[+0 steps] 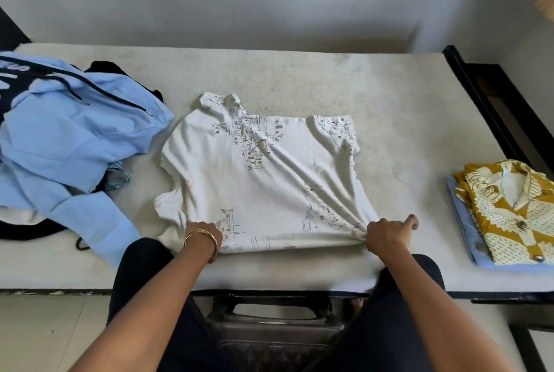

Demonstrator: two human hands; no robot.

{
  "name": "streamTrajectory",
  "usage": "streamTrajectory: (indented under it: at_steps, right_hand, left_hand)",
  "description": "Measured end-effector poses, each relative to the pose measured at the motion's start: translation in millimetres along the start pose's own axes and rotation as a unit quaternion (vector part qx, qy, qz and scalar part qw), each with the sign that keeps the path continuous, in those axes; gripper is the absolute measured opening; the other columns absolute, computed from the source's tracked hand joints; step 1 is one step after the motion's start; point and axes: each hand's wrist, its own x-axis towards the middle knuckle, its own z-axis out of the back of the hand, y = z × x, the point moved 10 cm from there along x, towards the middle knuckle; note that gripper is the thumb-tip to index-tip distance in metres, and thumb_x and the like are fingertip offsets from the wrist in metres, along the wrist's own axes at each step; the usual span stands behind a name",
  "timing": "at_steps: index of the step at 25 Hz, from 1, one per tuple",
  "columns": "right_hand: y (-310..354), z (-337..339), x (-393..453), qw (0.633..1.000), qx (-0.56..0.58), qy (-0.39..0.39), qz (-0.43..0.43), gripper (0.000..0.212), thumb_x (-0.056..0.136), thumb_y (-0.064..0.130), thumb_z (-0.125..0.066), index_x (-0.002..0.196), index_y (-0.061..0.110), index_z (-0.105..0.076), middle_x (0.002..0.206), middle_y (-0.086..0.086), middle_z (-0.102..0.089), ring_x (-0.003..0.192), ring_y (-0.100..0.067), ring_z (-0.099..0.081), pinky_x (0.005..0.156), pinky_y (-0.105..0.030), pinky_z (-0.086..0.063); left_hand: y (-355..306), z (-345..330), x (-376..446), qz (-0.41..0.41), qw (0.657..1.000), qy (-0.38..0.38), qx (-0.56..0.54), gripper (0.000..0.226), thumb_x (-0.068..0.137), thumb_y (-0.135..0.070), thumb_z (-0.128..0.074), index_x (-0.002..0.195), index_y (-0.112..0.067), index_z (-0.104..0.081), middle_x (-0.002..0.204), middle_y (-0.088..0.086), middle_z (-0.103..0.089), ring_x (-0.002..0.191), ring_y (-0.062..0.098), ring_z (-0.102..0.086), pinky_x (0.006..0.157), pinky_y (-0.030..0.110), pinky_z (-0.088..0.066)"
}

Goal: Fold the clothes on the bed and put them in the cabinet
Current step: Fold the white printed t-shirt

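Both grips pinch the hem: left hand [201,232] and right hand [388,232] clamped on the soft, wrinkled white printed shirt [257,180]. It lies flat on the textured mattress [299,78].

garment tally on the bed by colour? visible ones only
White printed shirt, held at the hem by left hand and right hand: 1
Light blue: hoodie, folded piece under the yellow shirt: 2
Yellow patterned shirt: 1
Black garment, mostly hidden: 1
Total: 5

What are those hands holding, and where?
Both grip the white printed T-shirt by its bottom hem: left hand near one corner, right hand at the other.
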Motion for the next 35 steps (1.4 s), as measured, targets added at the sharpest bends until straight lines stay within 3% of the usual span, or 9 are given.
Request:
streamTrajectory:
  at_steps: [2,7,11,13,17,22,26,30,35]
  right_hand:
    - [4.6,-8.2,-7.4,0.993,-0.078,0.083,-0.002,0.02,0.082,0.026,-0.056,0.098,0.025,-0.068,0.089,0.005,-0.07,0.066,-0.02,-0.056,0.074,-0.046,-0.031]
    - [9.1,-26.6,-24.1,0.957,-0.021,0.291,-0.002,0.074,0.07,0.069,-0.071,0.127,0.025,-0.051,0.116,-0.003,-0.053,0.102,-0.029,-0.052,0.082,-0.042,-0.045]
    - [1.4,9.1,5.8,0.966,0.222,0.132,0.003,0.044,0.086,0.024,-0.069,0.124,0.018,-0.05,0.123,-0.008,-0.051,0.112,-0.034,-0.051,0.084,-0.046,-0.044]
    - [20.8,13.8,6.4,0.979,0.182,0.062,0.065,0.055,0.08,0.029,-0.078,0.127,0.021,-0.051,0.131,-0.006,-0.045,0.128,-0.033,-0.037,0.096,-0.051,-0.037]
    - [60.4,-24.0,-6.3,0.969,0.055,0.033,0.239,0.049,0.078,0.029,-0.078,0.122,0.023,-0.057,0.125,-0.002,-0.042,0.128,-0.026,-0.035,0.103,-0.051,-0.027]
    - [11.1,-34.1,-4.1,0.987,0.046,0.069,0.138,0.033,0.089,0.009,-0.055,0.12,0.021,-0.054,0.111,0.0,-0.058,0.104,-0.021,-0.061,0.107,-0.047,-0.027]
    - [20.3,-27.4,-6.3,0.98,0.026,0.147,0.129,0.046,0.088,0.015,-0.066,0.13,0.026,-0.049,0.121,0.004,-0.06,0.115,-0.021,-0.054,0.102,-0.044,-0.029]
    - [9.5,7.2,13.9,0.98,0.111,0.072,0.149,0.023,0.089,0.034,-0.067,0.11,0.026,-0.061,0.113,0.003,-0.054,0.123,-0.021,-0.04,0.1,-0.052,-0.025]
    - [-37.6,53.9,56.3,0.955,0.289,-0.047,0.043,0.03,0.093,0.047,-0.059,0.114,0.025,-0.064,0.12,-0.005,-0.052,0.123,-0.028,-0.042,0.103,-0.058,-0.025]
  left_hand:
    - [3.1,-8.9,-3.7,0.005,0.999,0.042,-0.009,0.062,0.079,-0.043,-0.07,0.132,-0.017,-0.052,0.132,0.002,-0.054,0.118,0.026,-0.056,0.091,0.047,-0.052]
    - [5.4,-13.6,-0.9,-0.022,0.998,0.051,-0.019,0.098,0.07,-0.065,-0.069,0.147,-0.024,-0.026,0.139,0.002,-0.05,0.12,0.026,-0.054,0.094,0.036,-0.047]
    - [1.7,-5.0,-1.5,-0.004,0.994,0.11,0.006,0.098,0.062,-0.078,-0.064,0.143,-0.031,-0.035,0.141,0.001,-0.045,0.12,0.031,-0.052,0.09,0.049,-0.05]
    - [-9.2,3.1,0.1,-0.021,0.995,0.089,0.044,0.088,0.066,-0.071,-0.068,0.137,-0.024,-0.045,0.138,0.004,-0.046,0.124,0.031,-0.047,0.093,0.052,-0.044]
    - [-34.0,-0.9,-1.0,-0.14,0.988,0.06,0.037,0.056,0.078,-0.046,-0.071,0.119,-0.01,-0.058,0.123,0.009,-0.057,0.108,0.023,-0.056,0.085,0.035,-0.049]
    - [2.5,-15.0,-1.0,-0.126,0.989,0.068,-0.043,0.047,0.074,-0.038,-0.067,0.115,-0.018,-0.055,0.115,0.006,-0.06,0.096,0.022,-0.059,0.077,0.031,-0.049]
    - [9.3,-26.3,0.4,-0.123,0.984,0.085,-0.097,0.053,0.073,-0.036,-0.07,0.121,-0.023,-0.05,0.118,0.004,-0.061,0.101,0.022,-0.058,0.081,0.031,-0.048]
    - [50.4,6.8,3.4,-0.06,0.993,0.098,-0.028,0.063,0.071,-0.054,-0.071,0.123,-0.023,-0.054,0.124,0.002,-0.06,0.107,0.021,-0.059,0.081,0.03,-0.048]
    - [124.6,127.0,10.5,0.106,0.97,-0.218,0.028,0.032,0.091,-0.028,-0.053,0.122,-0.025,-0.058,0.124,0.006,-0.058,0.12,0.029,-0.052,0.103,0.047,-0.034]
